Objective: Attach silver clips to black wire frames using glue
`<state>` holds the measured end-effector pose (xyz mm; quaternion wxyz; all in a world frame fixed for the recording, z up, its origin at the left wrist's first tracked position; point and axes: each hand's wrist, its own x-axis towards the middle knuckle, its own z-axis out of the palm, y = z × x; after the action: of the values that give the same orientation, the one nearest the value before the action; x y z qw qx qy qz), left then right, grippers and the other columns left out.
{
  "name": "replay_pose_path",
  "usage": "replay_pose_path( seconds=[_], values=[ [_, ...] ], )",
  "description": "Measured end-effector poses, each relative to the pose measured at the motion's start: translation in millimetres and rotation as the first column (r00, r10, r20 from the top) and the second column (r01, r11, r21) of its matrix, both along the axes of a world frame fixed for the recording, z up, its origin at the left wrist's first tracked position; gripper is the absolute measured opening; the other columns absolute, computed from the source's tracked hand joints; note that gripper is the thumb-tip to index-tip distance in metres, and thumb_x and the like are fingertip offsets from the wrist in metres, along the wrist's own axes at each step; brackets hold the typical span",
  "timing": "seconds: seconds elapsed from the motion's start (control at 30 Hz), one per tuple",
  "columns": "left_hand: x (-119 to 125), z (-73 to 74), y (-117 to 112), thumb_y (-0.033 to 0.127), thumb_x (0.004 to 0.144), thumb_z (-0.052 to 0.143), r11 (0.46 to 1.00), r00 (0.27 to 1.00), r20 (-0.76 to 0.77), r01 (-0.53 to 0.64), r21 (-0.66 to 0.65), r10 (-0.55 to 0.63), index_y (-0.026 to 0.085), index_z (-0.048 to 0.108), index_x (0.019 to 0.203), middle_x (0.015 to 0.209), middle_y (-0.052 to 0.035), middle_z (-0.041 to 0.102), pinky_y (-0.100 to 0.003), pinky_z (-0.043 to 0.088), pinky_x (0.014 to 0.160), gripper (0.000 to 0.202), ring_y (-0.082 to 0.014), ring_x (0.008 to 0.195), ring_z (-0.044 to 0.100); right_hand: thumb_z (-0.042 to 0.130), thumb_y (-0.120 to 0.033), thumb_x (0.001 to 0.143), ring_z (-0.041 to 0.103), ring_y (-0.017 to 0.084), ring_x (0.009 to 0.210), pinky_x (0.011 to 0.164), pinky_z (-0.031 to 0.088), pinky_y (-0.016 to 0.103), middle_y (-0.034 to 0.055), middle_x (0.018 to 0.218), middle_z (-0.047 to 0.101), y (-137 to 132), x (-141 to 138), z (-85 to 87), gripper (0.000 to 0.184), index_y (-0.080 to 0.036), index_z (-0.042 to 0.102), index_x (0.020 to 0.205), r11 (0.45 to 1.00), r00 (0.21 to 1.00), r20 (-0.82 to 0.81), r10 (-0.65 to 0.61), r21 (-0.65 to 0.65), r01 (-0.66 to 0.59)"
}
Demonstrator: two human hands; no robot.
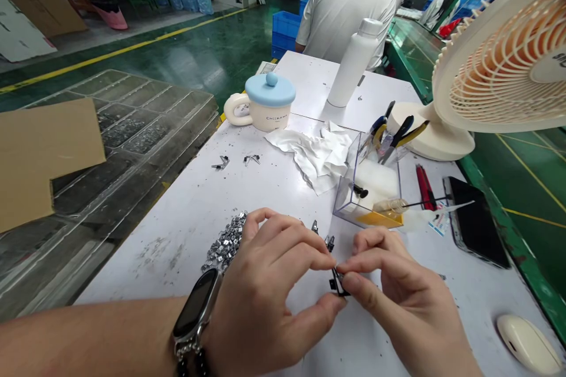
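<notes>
Between my two hands is a small black part with a bracket-like shape (339, 288); its exact kind is too small to tell. My left hand (278, 283), with a watch (197, 303) on the wrist, pinches it between thumb and index finger. From the other side, the thumb and index finger of my right hand (398, 294) close on its right edge. Just behind the fingertips lie similar small black parts (329, 242). A heap of tiny shiny metal pieces (225, 241) is partly hidden by my left hand.
Farther back stand a lidded mug (269, 103), a white bottle (355, 65) and a crumpled tissue (318, 150). A clear box (345, 197) holds pliers and other tools. On the right are a fan (508, 65), a phone (477, 221) and a red cutter (424, 185). Compartment trays (177, 112) flank the table's left.
</notes>
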<state>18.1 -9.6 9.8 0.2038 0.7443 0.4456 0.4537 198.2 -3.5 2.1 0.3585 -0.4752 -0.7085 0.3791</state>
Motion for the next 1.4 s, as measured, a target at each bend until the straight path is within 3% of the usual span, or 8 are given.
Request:
replay_pose_path(
  seconds=[0.5, 0.93, 1.4],
  values=[
    [0.4, 0.7, 0.7, 0.014, 0.067, 0.068, 1.000, 0.999, -0.030, -0.013, -0.013, 0.013, 0.016, 0.058, 0.073, 0.079, -0.0003, 0.065, -0.040, 0.033, 0.079, 0.011, -0.0177, 0.079, 0.057, 0.060, -0.030, 0.083, 0.049, 0.018, 0.086, 0.075, 0.045, 0.033, 0.0024, 0.085, 0.048, -1.4, -2.5, -2.0, 0.004, -0.029, 0.062, 0.080, 1.000, 1.000, 0.007, -0.015, 0.015, 0.015],
    [-1.7, 0.1, 0.1, 0.015, 0.067, 0.068, 1.000, 0.999, -0.048, -0.009, -0.025, 0.008, 0.017, 0.059, 0.073, 0.079, 0.0000, 0.066, -0.041, 0.033, 0.082, 0.011, -0.0181, 0.080, 0.058, 0.054, -0.026, 0.087, 0.048, 0.017, 0.089, 0.075, 0.043, 0.033, 0.0024, 0.088, 0.048, -1.7, -0.2, 1.1, 0.008, -0.030, 0.061, 0.086, 0.999, 0.997, 0.069, 0.043, 0.013, -0.044],
    [-1.1, -3.3, 0.7, 0.013, 0.063, 0.070, 0.999, 1.000, -0.001, -0.002, -0.052, 0.002, 0.017, 0.060, 0.074, 0.078, 0.0005, 0.065, -0.040, 0.031, 0.084, 0.015, -0.0177, 0.080, 0.057, 0.055, -0.025, 0.086, 0.045, 0.018, 0.089, 0.075, 0.039, 0.033, 0.0015, 0.088, 0.046, -2.7, -1.1, -2.3, 0.007, -0.030, 0.059, 0.084, 0.999, 0.998, 0.045, 0.038, 0.001, -0.038]
  ],
)
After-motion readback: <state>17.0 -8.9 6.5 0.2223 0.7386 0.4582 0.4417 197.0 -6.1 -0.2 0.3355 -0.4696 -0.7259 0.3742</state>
